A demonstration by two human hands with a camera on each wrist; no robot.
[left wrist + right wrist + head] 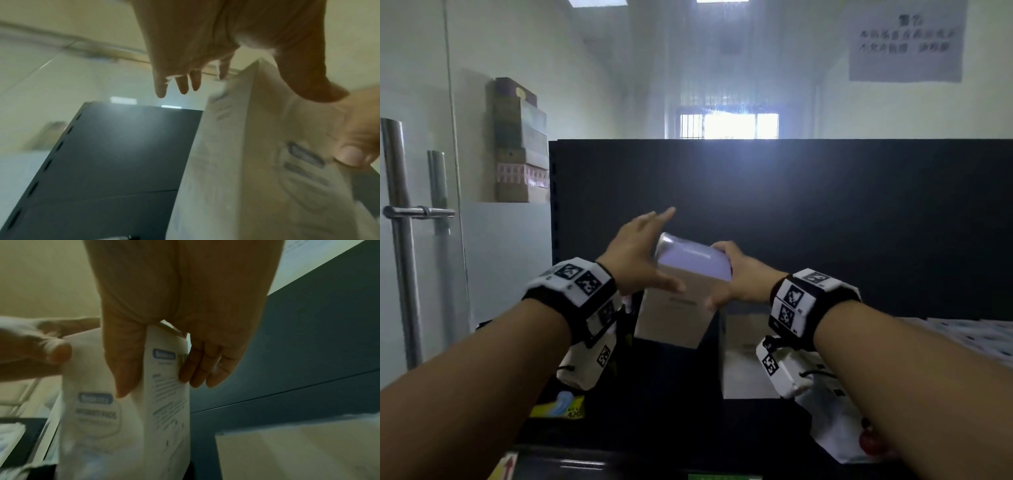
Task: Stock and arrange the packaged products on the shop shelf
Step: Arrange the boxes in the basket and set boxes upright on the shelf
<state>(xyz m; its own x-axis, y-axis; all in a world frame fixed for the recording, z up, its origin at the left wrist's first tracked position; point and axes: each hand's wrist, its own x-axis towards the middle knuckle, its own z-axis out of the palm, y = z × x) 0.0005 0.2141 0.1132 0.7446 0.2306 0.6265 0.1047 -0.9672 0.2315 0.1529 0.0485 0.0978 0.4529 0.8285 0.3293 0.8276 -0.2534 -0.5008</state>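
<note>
A white pack of maternity pads (678, 308) with a pale purple top is held tilted in front of the black shelf back panel (791, 205). My right hand (726, 274) grips its upper right corner; in the right wrist view the thumb lies on the printed front (98, 426) and the fingers (197, 369) wrap the narrow side. My left hand (664, 250) is at the pack's upper left with straight, spread fingers (183, 81) clear of the pack (257, 162), and only its thumb (308, 84) touches the front face.
A second white pack (746, 342) stands on the shelf just right of the held one. Flat white packs (979, 335) lie further right. A white bag (835, 428) sits lower right, a yellow-green pack (565, 407) lower left. A glass door with steel handles (400, 222) is at left.
</note>
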